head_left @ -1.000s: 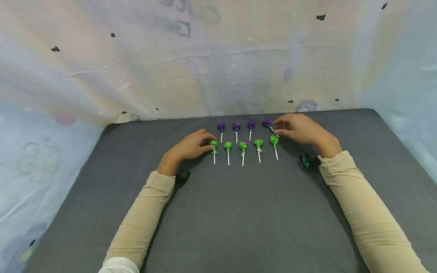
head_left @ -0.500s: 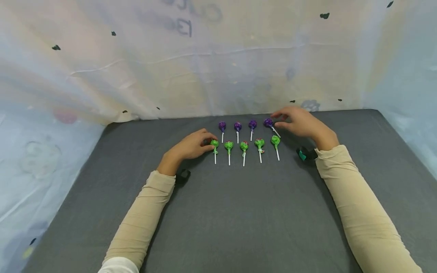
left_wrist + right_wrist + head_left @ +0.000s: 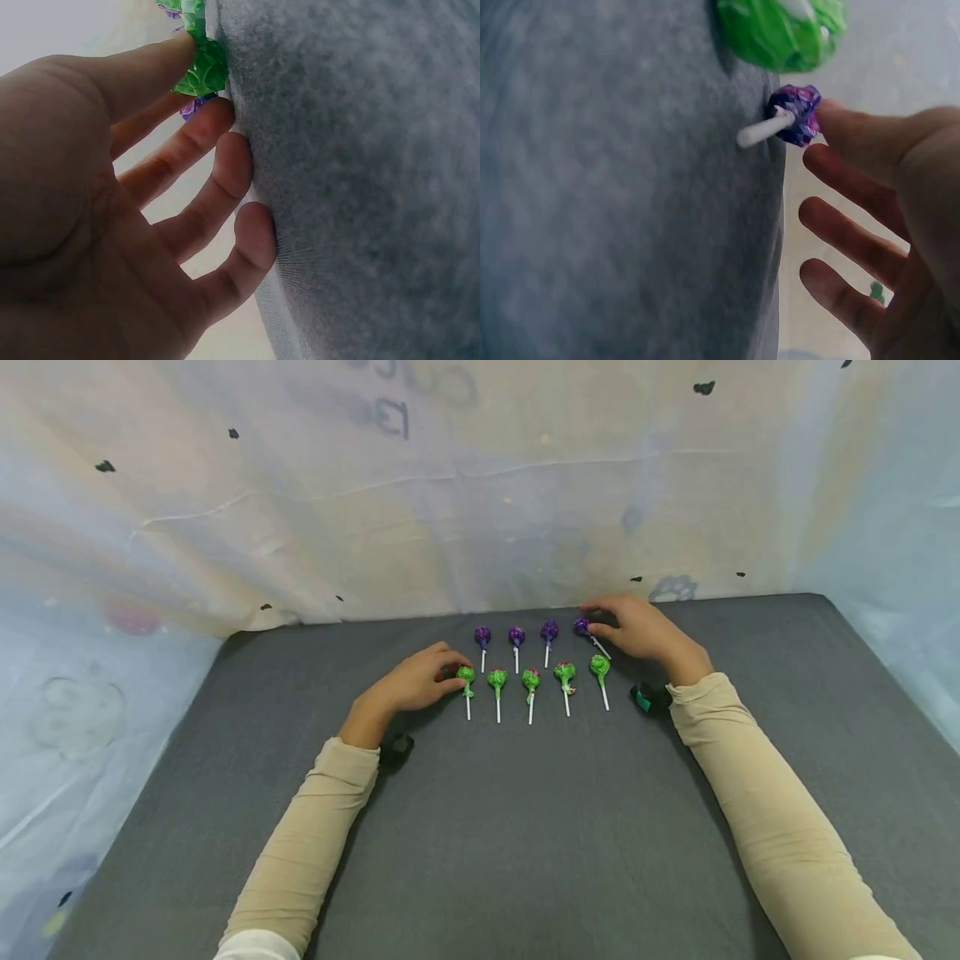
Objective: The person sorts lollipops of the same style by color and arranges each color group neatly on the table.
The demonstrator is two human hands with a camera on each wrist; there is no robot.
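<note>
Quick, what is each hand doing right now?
Left hand: open, a fingertip touching the leftmost green lollipop.
Right hand: open, thumb tip touching the rightmost purple lollipop.

Tabletop (image 3: pixel 525 827) covered in matt grey felt-like cloth, lollipops (image 3: pixel 530 680) wrapped in crinkled glossy foil, sticks smooth white.

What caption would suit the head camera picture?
Left hand touches the end green lollipop; right hand touches the tilted purple lollipop.
</note>
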